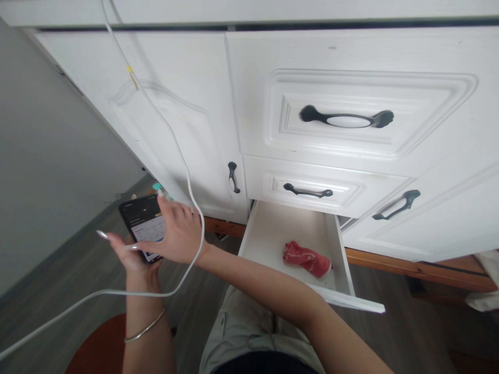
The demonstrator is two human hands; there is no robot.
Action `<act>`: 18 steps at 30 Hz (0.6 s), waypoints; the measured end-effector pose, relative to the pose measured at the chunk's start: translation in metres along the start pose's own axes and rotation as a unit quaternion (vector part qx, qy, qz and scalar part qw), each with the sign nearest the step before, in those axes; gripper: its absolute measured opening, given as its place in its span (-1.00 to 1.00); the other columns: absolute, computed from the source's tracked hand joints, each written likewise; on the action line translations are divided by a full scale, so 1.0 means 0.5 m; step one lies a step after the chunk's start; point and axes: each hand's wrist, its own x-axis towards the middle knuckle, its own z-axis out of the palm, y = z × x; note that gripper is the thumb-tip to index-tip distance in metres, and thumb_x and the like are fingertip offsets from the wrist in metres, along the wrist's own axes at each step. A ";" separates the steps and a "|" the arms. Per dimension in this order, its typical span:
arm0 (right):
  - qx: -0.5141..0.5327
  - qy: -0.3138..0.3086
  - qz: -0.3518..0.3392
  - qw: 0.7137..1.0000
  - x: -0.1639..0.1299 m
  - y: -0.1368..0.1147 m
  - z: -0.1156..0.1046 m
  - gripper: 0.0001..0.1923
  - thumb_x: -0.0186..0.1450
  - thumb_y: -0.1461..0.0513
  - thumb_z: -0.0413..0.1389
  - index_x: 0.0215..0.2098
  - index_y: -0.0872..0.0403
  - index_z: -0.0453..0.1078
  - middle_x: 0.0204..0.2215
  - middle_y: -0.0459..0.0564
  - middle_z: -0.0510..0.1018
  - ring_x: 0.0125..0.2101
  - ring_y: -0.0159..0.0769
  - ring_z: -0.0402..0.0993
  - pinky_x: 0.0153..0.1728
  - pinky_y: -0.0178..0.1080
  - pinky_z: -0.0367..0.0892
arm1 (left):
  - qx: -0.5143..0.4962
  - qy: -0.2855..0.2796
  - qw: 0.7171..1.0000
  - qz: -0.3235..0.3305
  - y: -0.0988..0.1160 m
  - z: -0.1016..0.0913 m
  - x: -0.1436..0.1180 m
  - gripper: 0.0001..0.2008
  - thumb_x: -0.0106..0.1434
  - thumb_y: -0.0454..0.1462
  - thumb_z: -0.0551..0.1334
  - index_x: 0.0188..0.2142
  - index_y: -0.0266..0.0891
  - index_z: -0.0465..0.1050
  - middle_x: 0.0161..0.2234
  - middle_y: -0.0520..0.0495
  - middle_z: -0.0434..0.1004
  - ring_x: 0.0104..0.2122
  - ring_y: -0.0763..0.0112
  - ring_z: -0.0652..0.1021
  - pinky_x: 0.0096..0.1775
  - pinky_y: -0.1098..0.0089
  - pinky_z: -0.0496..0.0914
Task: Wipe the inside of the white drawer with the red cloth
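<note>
My left hand holds a black phone with its screen lit, low on the left. My right hand reaches across my body and rests over the phone's right side, fingers spread. A white cable hangs down from above, loops around my right wrist and runs off to the lower left. To the right, the bottom drawer stands pulled out, with a red cloth item lying inside it.
White cabinet fronts fill the view: a door with a dark handle, an upper drawer with a handle, a middle drawer, and another door at right. Grey wood floor below; a grey wall at left.
</note>
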 end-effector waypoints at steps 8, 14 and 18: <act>-0.033 -0.005 -0.011 0.999 -0.007 -0.004 0.005 0.18 0.18 -0.25 0.23 0.49 -0.09 -0.34 0.45 0.07 0.06 0.34 0.02 0.05 0.36 0.27 -0.18 | 0.008 -0.003 1.000 0.011 0.009 -0.002 -0.005 0.00 -0.05 0.50 0.11 0.06 -0.19 0.55 0.13 -0.16 0.57 0.26 -0.02 0.42 0.22 0.08 0.41; -0.060 0.012 -0.033 0.998 -0.016 -0.007 -0.001 0.05 0.27 -0.24 0.14 0.49 -0.13 -0.29 0.43 0.03 0.10 0.32 -0.02 0.10 0.33 0.19 -0.05 | 0.005 -0.014 1.000 -0.012 0.007 -0.010 0.002 0.11 -0.14 0.55 0.07 0.07 -0.23 0.53 0.16 -0.23 0.53 0.26 -0.09 0.40 0.20 0.02 0.41; -0.065 0.022 -0.035 0.997 -0.016 -0.003 0.001 0.01 0.28 -0.26 0.11 0.49 -0.12 -0.24 0.40 0.02 0.16 0.29 -0.05 0.13 0.31 0.12 0.00 | 0.011 -0.011 1.000 0.008 0.006 -0.011 0.008 0.10 -0.20 0.55 0.11 0.04 -0.19 0.56 0.19 -0.19 0.52 0.25 -0.07 0.43 0.20 0.10 0.42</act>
